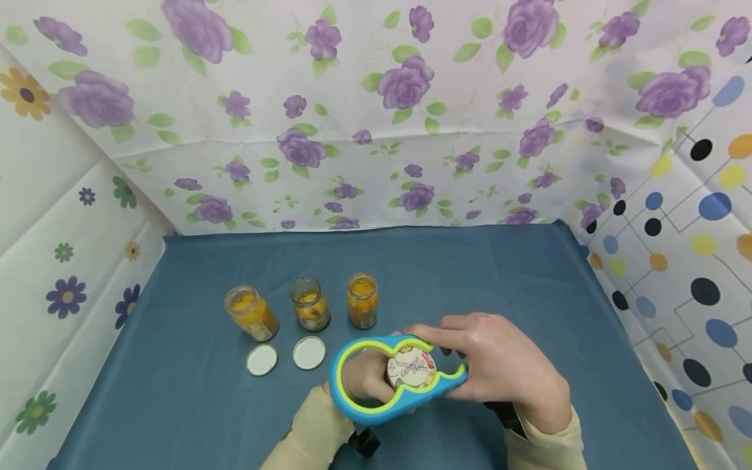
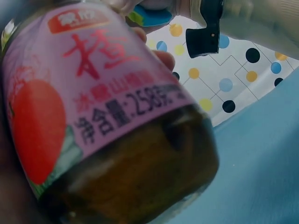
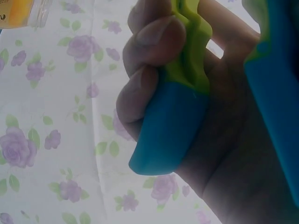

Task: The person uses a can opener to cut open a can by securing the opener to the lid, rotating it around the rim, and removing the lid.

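My left hand grips a glass jar with a pink label, a red fruit picture and dark contents. Its printed round lid faces up in the head view, while the rest of the jar is hidden there. Around the lid sits a blue and lime-green jar opener, its wavy inner edges on both sides of it. My right hand holds the opener's two handle ends, and in the right wrist view curled fingers wrap one blue handle.
Behind my left hand stand three lidless glass jars with orange-yellow contents: a left one, a middle one and a right one. Two white lids, one left and one right, lie before them on the blue cloth. Patterned sheets surround the table.
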`<state>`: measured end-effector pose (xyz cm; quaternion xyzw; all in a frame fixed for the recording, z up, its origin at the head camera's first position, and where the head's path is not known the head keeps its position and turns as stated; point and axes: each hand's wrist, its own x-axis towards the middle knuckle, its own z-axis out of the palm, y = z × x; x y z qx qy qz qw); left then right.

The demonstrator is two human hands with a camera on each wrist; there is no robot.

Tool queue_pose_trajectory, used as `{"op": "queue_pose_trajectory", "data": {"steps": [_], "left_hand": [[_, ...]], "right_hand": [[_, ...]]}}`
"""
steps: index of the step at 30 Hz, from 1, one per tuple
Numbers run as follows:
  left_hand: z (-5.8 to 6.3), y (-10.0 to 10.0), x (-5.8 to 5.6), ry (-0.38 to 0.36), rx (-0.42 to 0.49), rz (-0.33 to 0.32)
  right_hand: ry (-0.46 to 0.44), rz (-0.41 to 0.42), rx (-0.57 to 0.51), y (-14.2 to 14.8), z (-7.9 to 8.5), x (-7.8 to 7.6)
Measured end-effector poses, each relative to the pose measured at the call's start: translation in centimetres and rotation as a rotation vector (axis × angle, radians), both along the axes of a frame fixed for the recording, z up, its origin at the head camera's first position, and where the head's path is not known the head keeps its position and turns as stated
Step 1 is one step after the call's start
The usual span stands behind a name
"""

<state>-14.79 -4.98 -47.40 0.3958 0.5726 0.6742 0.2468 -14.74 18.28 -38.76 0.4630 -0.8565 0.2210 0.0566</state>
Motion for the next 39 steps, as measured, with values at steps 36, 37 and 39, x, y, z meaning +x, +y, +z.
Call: {"op": "queue_pose_trajectory", "data": {"steps": [36, 37, 39], "left_hand": [[-2.5, 2.1, -2.5, 0.408, 0.030, 0.277], [-2.5, 2.3, -2.5, 0.425, 0.000, 0.329], [-2.5, 2.6, -2.5, 0.439, -0.071, 0.429]], "right_hand": [[0.040, -0.181, -0.099, 4.5, 1.2, 0.3], [0.037, -0.201, -0.101, 4.8, 1.3, 0.3], [0.037, -0.234, -0.112, 5.4, 1.2, 0.3]]}}
